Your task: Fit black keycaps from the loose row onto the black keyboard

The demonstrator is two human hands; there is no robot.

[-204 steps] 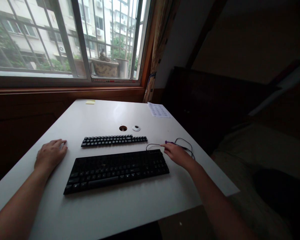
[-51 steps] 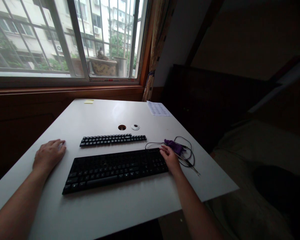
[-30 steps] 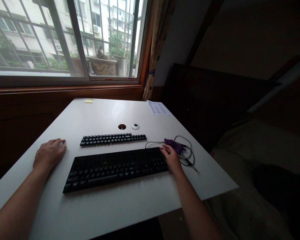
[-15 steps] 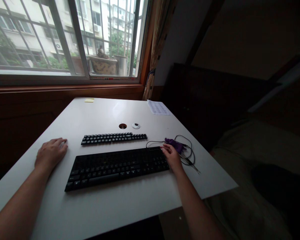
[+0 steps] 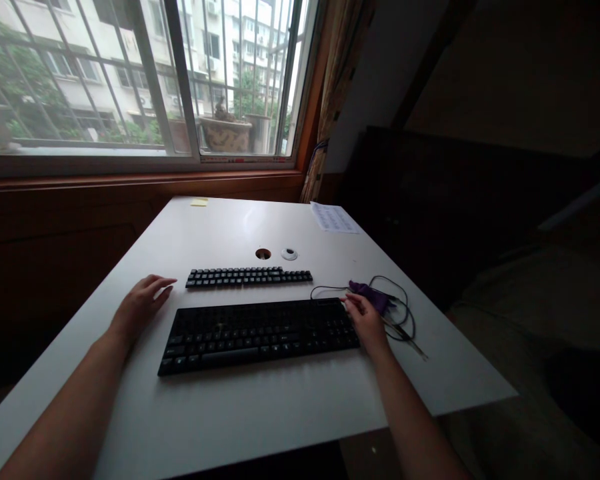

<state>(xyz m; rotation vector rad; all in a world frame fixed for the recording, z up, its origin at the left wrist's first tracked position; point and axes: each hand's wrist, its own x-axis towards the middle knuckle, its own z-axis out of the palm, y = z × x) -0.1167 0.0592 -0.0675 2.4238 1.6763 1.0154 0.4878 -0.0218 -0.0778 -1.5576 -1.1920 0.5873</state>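
A black keyboard (image 5: pixel 260 337) lies on the white table, its upper rows looking bare of keycaps on the left and middle. Behind it several loose black keycaps (image 5: pixel 240 277) stand in close rows. My left hand (image 5: pixel 143 303) is at the left of these rows, fingers stretched and a little apart, holding nothing. At the keyboard's far right corner is my right hand (image 5: pixel 367 323), thumb and fingers pinched together. Whatever they may hold is too small to make out. Just beyond that hand lies a purple cloth pouch (image 5: pixel 373 295), with a thin tweezer-like tool (image 5: pixel 413 343) beside it.
A black cable (image 5: pixel 407 303) loops on the right of the table (image 5: pixel 260 407). Farther back are a round hole (image 5: pixel 263 254), a white ring-shaped cover (image 5: pixel 289 254), a printed sheet (image 5: pixel 335 219) and a yellow sticky note (image 5: pixel 199 202). A barred window (image 5: pixel 195 87) is behind.
My left hand has come off its flat rest and moved right, closer to the loose keycaps. The right hand stays at the keyboard corner. The view has swung slightly left.
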